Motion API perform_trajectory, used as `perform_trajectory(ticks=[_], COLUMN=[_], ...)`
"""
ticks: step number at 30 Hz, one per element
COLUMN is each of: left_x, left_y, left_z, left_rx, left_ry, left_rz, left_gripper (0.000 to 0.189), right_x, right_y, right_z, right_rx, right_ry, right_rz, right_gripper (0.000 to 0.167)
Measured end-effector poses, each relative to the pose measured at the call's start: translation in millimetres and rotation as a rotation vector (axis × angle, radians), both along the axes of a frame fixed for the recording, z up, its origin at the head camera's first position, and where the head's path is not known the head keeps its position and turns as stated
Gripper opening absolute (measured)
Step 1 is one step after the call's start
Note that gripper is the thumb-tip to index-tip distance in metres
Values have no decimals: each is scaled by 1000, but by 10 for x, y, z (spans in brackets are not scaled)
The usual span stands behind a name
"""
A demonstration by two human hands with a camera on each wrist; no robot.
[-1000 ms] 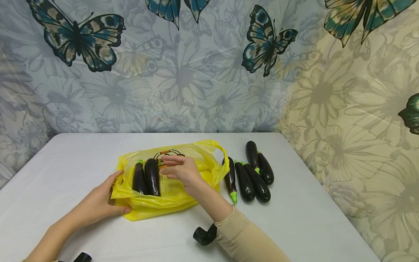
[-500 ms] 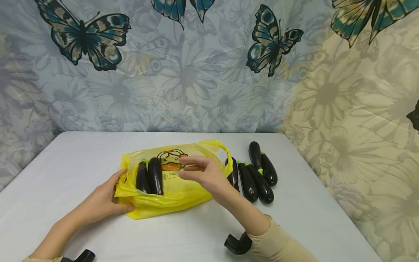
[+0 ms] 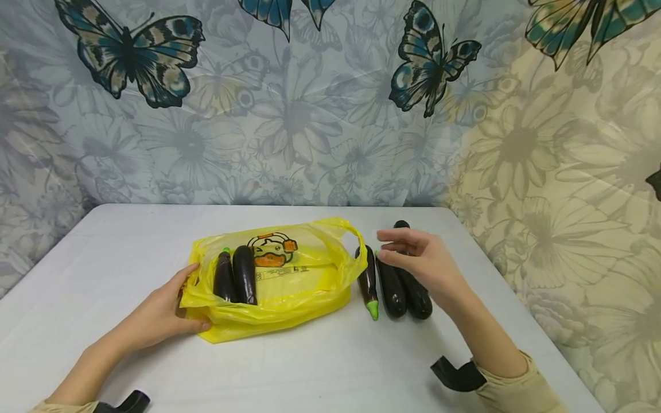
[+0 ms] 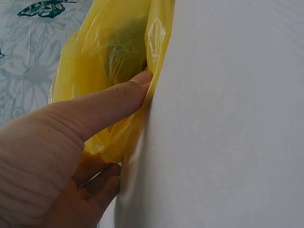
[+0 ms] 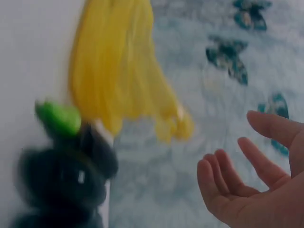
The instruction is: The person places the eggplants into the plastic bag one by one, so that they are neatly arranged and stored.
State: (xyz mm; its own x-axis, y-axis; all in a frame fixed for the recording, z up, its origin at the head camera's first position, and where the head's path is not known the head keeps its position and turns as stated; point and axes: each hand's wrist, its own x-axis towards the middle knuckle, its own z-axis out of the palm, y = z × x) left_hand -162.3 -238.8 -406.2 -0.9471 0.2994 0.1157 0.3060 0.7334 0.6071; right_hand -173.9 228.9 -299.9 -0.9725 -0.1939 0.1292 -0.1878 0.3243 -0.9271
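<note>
A yellow plastic bag [image 3: 310,292] with a printed cartoon duck lies on its side. Two dark eggplants [image 3: 244,278] rest side by side in its left part. My left hand [image 3: 157,315] holds the bag's left end, thumb on the near side and fingers behind; the left wrist view shows the thumb pressing the film [image 4: 159,42]. My right hand [image 3: 426,264], fingers apart and holding nothing, hovers over a group of eggplants [image 3: 392,292] right of the bag, partly hiding them. One eggplant [image 3: 368,281] beside the bag's handle has its green stem toward me.
A white-covered table [image 3: 289,373] bears everything. Behind it hangs a butterfly-and-flower-patterned cloth [image 3: 310,126]. Black wrist mounts [image 3: 457,376] sit at both forearms. In the right wrist view the eggplants [image 5: 61,175] look blurred below the bag's handles [image 5: 114,61].
My right hand has moved right, from over the bag to above the loose eggplants, its fingers still apart. My left hand has stayed at the bag's left end.
</note>
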Motion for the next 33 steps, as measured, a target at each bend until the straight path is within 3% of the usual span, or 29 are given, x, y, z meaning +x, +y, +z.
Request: perform_trajectory(ticks=[4, 11, 18, 24, 33], left_x=[-18, -26, -21, -6, 10], left_y=[14, 23, 58, 45, -12], left_z=[0, 11, -6, -30, -21], left_rx=[0, 2, 11, 1, -1], left_ry=[-4, -9, -13, -24, -29], left_rz=[-5, -1, -3, 17, 26], left_gripper=[124, 125, 124, 125, 125], right_x=[-165, -390, -497, -568, -641], right_y=[380, 866, 1229, 1364, 1383], right_z=[-54, -132, -290, -381, -437], right_rx=[49, 53, -34, -136, -141], right_ry=[-5, -59, -167, -243, -342], right_rz=[-67, -97, -98, -26, -7], right_gripper=[52, 56, 39, 28, 26])
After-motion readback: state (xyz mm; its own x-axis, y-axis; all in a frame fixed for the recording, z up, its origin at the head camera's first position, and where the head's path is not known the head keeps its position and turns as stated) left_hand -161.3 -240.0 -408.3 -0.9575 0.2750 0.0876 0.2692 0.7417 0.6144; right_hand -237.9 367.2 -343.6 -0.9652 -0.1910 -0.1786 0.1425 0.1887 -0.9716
